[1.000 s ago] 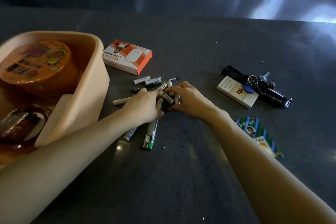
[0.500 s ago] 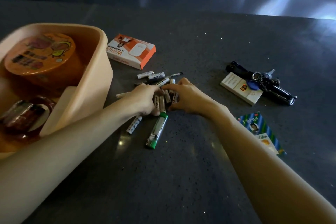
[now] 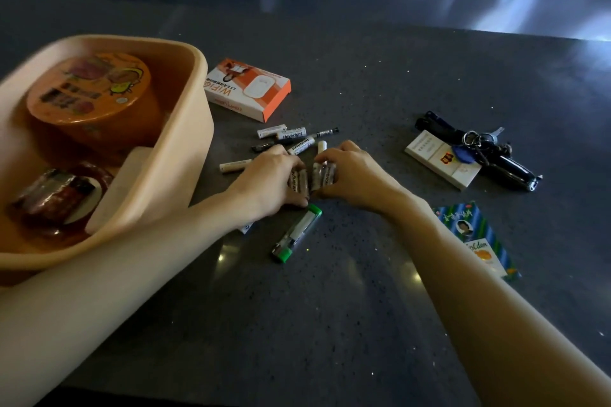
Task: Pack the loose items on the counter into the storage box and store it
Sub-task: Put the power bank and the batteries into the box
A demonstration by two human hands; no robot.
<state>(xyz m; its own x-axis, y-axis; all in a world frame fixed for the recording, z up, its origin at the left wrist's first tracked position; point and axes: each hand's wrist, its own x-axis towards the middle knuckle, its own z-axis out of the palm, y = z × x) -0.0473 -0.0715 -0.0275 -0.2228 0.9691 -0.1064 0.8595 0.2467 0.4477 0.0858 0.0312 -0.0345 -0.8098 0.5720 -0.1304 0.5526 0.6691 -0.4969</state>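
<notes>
A beige storage box (image 3: 198, 142) stands at the left on the dark counter (image 3: 330, 307); inside are an orange round tin (image 3: 89, 92) and a dark wrapped item (image 3: 53, 195). My left hand (image 3: 267, 182) and my right hand (image 3: 350, 175) meet at the counter's middle, fingers curled around a bunch of batteries (image 3: 310, 178) pressed between them. More loose batteries (image 3: 291, 135) lie just behind the hands, and one (image 3: 235, 165) lies to the left. A green-capped lighter (image 3: 297, 233) lies right below the hands.
An orange and white WiFi box (image 3: 248, 89) lies beside the storage box. At the right lie a white cigarette pack (image 3: 443, 160), a black tool with a key bunch (image 3: 482, 149) and a green striped packet (image 3: 476, 238). The counter's far edge runs across the top.
Both hands have drawn the batteries together into a tighter upright bunch between them. The view has shifted slightly, so the box and items sit lower in frame.
</notes>
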